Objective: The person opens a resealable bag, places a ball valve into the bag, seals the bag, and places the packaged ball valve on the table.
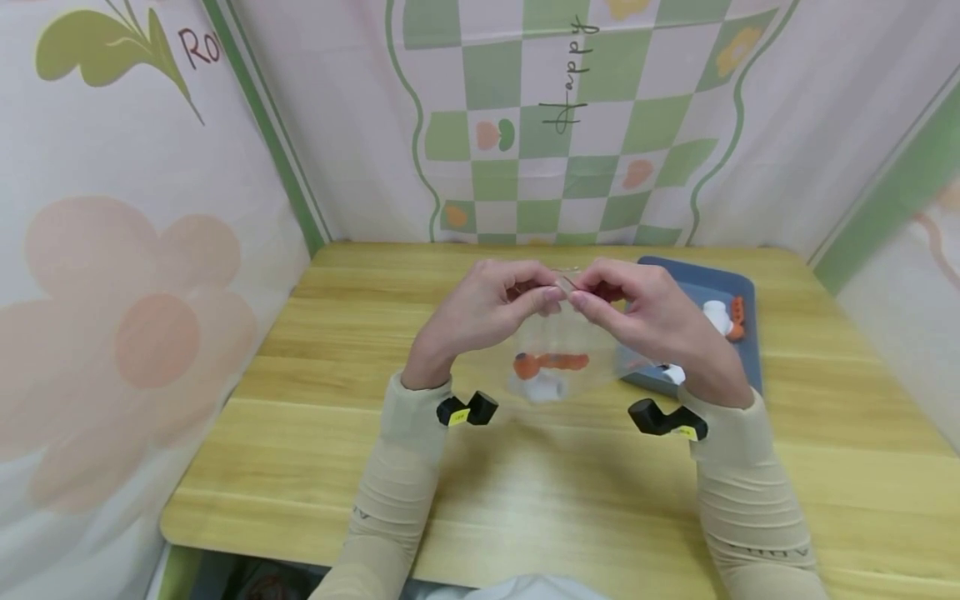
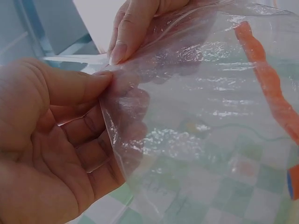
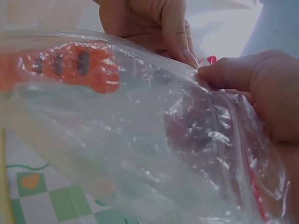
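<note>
fingers of the left hand and right hand pinch the clear bag at its edge; a slipping grip could drop the orange piece onto the table.

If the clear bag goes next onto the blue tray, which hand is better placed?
Probably the right hand: it pinches the clear bag, nearer the blue tray. The left hand pinches the bag too, but farther away.

Printed fabric behind wooden table
</note>
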A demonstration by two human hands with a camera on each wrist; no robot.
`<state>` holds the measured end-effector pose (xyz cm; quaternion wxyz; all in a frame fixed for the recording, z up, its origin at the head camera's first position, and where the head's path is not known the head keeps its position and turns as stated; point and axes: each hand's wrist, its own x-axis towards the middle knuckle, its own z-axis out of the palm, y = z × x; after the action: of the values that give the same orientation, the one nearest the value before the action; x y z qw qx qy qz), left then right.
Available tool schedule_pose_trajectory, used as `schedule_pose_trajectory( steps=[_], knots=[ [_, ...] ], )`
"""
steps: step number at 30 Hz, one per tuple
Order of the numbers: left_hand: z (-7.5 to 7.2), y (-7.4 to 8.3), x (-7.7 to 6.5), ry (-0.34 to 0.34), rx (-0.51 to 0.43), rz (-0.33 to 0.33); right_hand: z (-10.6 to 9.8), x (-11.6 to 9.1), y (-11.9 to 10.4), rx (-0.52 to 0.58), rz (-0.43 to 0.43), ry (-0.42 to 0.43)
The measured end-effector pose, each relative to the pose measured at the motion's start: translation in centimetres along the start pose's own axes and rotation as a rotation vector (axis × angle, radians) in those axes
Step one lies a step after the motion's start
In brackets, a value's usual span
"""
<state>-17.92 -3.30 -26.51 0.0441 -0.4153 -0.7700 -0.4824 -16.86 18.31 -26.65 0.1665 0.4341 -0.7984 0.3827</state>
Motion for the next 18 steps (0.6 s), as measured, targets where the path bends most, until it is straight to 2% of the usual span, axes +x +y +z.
schedule_pose_trajectory(
  steps=[7,15,18],
  knots=[
    [0.0,0.0,-0.1,0.006,-0.007,0.030,0.3,0.0,0.0,-0.015,-0.034,0.027],
    [-0.1,1.8,-0.2,0.024,0.009,0.041,0.2,0.1,-0.4,0.002,-0.076,0.029],
    [0.0,1.5,-0.1,0.031,0.020,0.050,0.1,0.1,-0.5,0.001,-0.087,0.027]
  ],
)
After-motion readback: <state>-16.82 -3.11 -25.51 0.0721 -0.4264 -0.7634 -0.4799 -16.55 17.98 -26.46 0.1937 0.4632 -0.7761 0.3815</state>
